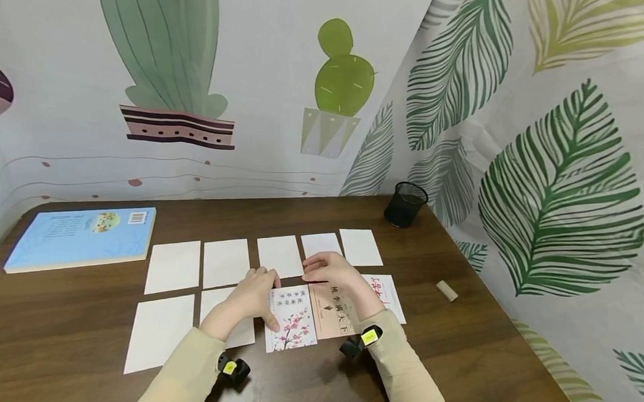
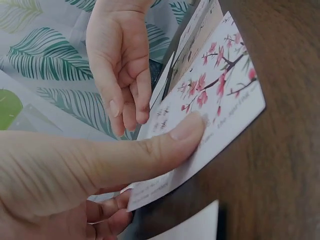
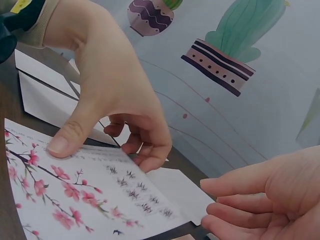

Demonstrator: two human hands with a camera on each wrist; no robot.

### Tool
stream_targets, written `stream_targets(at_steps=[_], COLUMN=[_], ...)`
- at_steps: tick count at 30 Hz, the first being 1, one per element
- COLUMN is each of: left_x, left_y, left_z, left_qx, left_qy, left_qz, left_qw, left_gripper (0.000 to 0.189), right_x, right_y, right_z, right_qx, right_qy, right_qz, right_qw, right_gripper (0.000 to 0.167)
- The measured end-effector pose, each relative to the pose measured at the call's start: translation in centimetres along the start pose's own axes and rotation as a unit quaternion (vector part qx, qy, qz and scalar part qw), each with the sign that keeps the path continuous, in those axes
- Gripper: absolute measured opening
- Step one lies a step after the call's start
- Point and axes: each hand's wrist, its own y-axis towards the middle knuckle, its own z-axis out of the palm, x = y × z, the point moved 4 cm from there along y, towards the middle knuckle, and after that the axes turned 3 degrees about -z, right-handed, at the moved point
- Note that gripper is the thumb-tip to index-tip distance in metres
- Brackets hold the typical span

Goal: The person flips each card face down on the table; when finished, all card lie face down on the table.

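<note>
My left hand [image 1: 249, 297] pinches the left edge of a white card printed with pink blossoms and dark characters [image 1: 291, 327], thumb on its face. In the left wrist view the fingers [image 2: 112, 210] show beneath the card's edge. My right hand [image 1: 333, 272] hovers near the card's far right corner with fingers loosely bent and nothing in its hold. Just right of the blossom card lies a peach card with dark characters [image 1: 325, 325], partly covered by the right hand and wrist. Beyond it is a white card with red writing [image 1: 389, 291].
Several blank white cards [image 1: 172, 266] lie in two rows on the brown table [image 1: 77, 323]. At the back left is a light blue book [image 1: 72, 238]. A black mesh cup [image 1: 405, 206] stands at the back right, and a small beige block [image 1: 447, 291] lies nearer.
</note>
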Motion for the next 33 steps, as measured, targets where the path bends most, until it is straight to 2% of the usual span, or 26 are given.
stream_targets(at_steps=[7,14,23,26,33], left_x=[0.4,0.9,1.5,1.6,1.5], left_y=[0.3,0.5,0.5,0.6,0.6], left_z=[0.1,-0.4,-1.5,-1.5,-1.9], left_qx=[0.016,0.016,-0.001,-0.007,-0.021], left_qy=[-0.070,-0.106,-0.129,-0.129,-0.129], left_qz=[0.012,0.014,0.021,0.024,0.031], left_qw=[0.9974,0.9942,0.9914,0.9913,0.9910], left_gripper=[0.079,0.081,0.079,0.078,0.077], right_x=[-0.7,-1.4,-1.8,-1.8,-1.8], right_y=[0.3,0.5,0.5,0.4,0.4], right_z=[0.5,1.2,2.2,2.4,2.2], right_qx=[0.054,0.101,0.178,0.186,0.171], right_qy=[0.053,0.155,0.172,0.166,0.182], right_qz=[-0.002,0.034,0.053,0.058,0.059], right_qw=[0.9971,0.9822,0.9674,0.9667,0.9665], right_gripper=[0.043,0.044,0.038,0.036,0.035])
